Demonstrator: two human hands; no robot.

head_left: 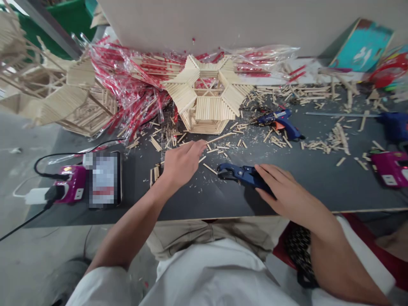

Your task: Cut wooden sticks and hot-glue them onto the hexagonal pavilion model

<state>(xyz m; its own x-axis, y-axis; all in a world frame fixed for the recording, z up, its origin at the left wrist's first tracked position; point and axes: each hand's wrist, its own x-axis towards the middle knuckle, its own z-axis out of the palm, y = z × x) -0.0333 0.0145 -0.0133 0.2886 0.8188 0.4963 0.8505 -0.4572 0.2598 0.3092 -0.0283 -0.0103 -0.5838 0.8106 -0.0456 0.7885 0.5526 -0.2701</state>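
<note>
My left hand (184, 162) is over the middle of the dark table, fingers closed on a thin wooden stick (220, 138) whose far end sticks out to the right. To its right, my right hand (284, 187) grips the handles of a blue hand cutter (239, 173), with the jaws pointing left. The palm hides part of those handles. Just beyond my left hand stands a star-shaped structure (214, 108) built of pale wooden sticks. Cut stick pieces (210, 168) lie scattered between the hands.
Plastic-wrapped stick bundles (137, 72) lie along the back. A blue glue gun (282, 123) rests right of the structure; another (394, 126) is at the far right. At left are a phone-like device (119, 180), a purple power socket (72, 183) with cables, and a larger stick structure (63, 100).
</note>
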